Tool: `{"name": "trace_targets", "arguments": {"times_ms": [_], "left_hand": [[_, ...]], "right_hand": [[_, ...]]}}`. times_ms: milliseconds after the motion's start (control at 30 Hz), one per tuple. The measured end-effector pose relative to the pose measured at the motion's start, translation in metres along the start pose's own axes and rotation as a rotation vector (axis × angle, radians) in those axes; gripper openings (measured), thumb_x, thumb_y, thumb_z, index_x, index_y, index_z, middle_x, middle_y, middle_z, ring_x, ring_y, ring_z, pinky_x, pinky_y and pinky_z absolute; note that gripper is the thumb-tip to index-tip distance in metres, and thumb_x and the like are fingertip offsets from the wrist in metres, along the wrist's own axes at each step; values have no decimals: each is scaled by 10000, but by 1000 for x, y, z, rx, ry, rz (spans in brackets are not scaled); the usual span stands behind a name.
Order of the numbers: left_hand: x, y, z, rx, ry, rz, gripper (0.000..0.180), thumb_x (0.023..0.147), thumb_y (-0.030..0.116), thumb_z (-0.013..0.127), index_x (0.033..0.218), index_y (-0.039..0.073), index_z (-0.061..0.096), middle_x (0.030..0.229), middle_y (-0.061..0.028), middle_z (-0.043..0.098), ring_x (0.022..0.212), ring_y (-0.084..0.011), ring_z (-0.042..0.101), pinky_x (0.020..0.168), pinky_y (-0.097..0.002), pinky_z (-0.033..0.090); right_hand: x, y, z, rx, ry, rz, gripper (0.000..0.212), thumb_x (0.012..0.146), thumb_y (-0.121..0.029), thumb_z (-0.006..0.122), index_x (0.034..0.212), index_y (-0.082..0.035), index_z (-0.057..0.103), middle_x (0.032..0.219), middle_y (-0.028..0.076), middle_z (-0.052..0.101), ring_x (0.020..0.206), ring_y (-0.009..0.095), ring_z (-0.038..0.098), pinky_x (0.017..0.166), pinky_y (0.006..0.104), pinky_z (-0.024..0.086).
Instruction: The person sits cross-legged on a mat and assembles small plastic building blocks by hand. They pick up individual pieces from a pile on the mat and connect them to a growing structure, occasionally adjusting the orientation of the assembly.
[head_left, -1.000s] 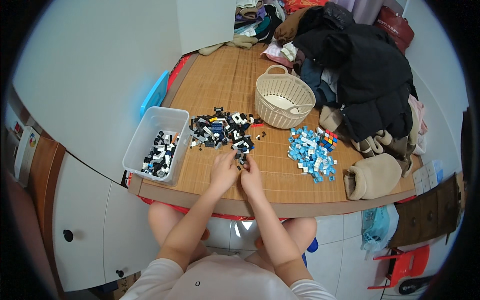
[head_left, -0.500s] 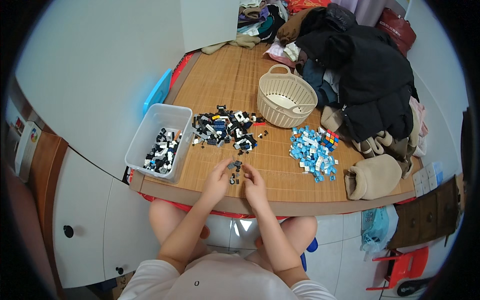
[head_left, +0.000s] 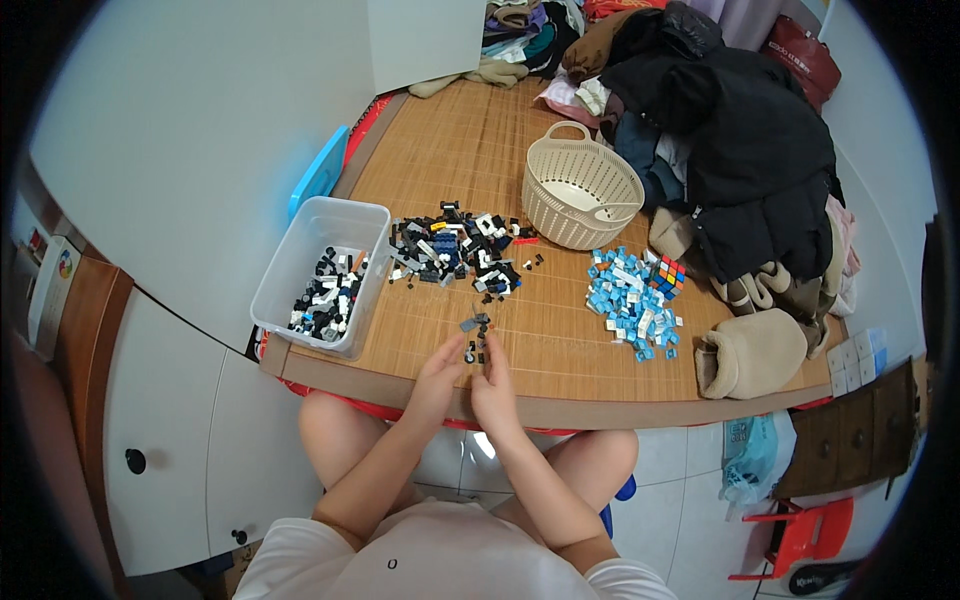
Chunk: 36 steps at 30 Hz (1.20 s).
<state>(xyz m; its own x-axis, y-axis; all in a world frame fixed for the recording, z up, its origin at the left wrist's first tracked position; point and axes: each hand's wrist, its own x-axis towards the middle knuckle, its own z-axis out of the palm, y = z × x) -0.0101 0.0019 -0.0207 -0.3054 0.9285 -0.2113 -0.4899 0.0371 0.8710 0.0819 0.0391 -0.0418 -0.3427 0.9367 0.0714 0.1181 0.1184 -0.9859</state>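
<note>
My left hand (head_left: 436, 382) rests at the near edge of the mat-covered bed, fingers stretched out beside a little group of small grey and black building bricks (head_left: 480, 324). Facing it across those bricks, my right hand (head_left: 494, 388) also has its fingers extended, and I see nothing held in either. Just beyond lies a larger heap of black, white, grey and blue bricks (head_left: 452, 243). To the left, a clear plastic box (head_left: 263, 300) contains more black and white bricks. Light blue and white pieces (head_left: 632, 305) form a separate pile on the right, with a puzzle cube (head_left: 668, 277) against it.
A beige two-handled basket (head_left: 575, 222) stands behind the piles. Clothes, including a black jacket (head_left: 745, 150), are heaped at the far right, with a beige rolled fabric item (head_left: 757, 352) nearer. A blue lid (head_left: 320, 172) leans upright by the left wall.
Both hands have drawn back slightly toward me and closer together, the right one shifting left. The small bricks between them are more exposed. The whole view has shifted slightly.
</note>
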Motion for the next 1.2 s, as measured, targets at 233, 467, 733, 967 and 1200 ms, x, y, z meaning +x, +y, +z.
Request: {"name": "trace_targets", "arguments": {"times_ms": [233,467,733,967,1200], "left_hand": [[-2,3,19,-96,0,-29,521,842,4,378,1342,-60,244,1391,-201,267,1319,-232,229,1051,-313,227],[-6,5,30,-238,67,-33,500,845,-6,373,1330,-59,266,1377,-195,288,1307,-223,255,1040,-306,255],[-4,-1,33,-255,65,-7,485,854,1,366,1327,-56,275,1372,-173,303,1285,-218,290,1044,-314,258],[-8,-7,35,-294,86,9,475,870,24,364,1328,-53,271,1372,-168,305,1276,-209,306,1040,-310,269],[-15,-4,38,-304,62,60,473,880,49,362,1330,-56,263,1389,-178,271,1316,-215,234,1060,-311,233]], "right_hand": [[8,-18,4,135,-12,86,579,769,92,344,1337,43,246,1384,207,277,1299,281,259,1048,326,230],[5,-29,5,472,30,229,574,793,117,308,1352,10,235,1362,167,322,1223,227,366,996,294,307],[4,-20,7,505,50,185,575,791,121,301,1351,2,247,1377,146,304,1248,216,338,1011,290,284],[2,-17,6,498,71,138,558,801,123,302,1346,16,244,1401,150,264,1299,226,263,1056,310,226],[-7,-31,6,579,90,116,519,832,112,295,1341,23,253,1415,151,240,1313,218,234,1062,310,215]]}}
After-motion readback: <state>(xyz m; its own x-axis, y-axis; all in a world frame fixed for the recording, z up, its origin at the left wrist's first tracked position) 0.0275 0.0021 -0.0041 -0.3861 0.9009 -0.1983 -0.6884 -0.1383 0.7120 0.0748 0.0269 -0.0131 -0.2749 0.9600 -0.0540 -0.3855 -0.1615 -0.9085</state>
